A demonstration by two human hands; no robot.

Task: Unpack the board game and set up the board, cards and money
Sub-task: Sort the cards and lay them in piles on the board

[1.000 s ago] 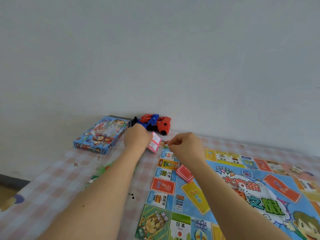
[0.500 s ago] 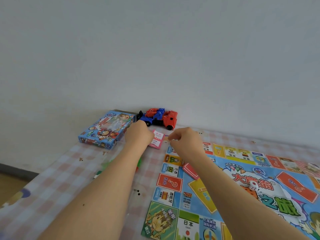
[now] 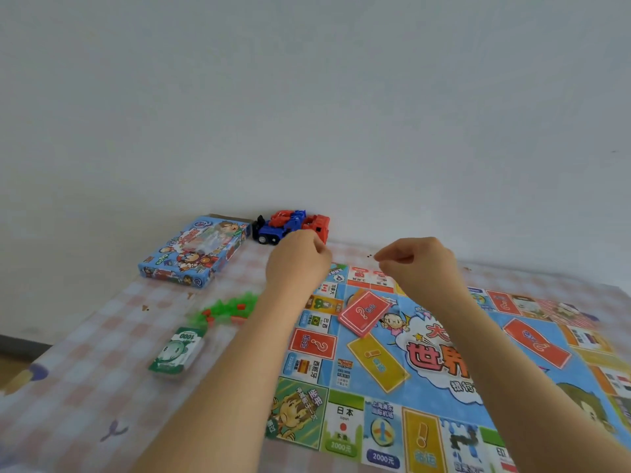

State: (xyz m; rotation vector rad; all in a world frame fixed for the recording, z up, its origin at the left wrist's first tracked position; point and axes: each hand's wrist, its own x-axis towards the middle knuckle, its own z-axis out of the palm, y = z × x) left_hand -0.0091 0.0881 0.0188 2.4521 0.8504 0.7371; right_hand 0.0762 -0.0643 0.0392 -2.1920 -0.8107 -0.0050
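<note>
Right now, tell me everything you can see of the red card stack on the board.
The red card stack is a small pile of rectangular cards, paper by the look. Its top face is red with a thin white frame, a white question mark and some characters; a pale pink side edge shows. It lies flat on the game board, near the far left corner, skewed against the printed squares. Only the board touches it.
</note>
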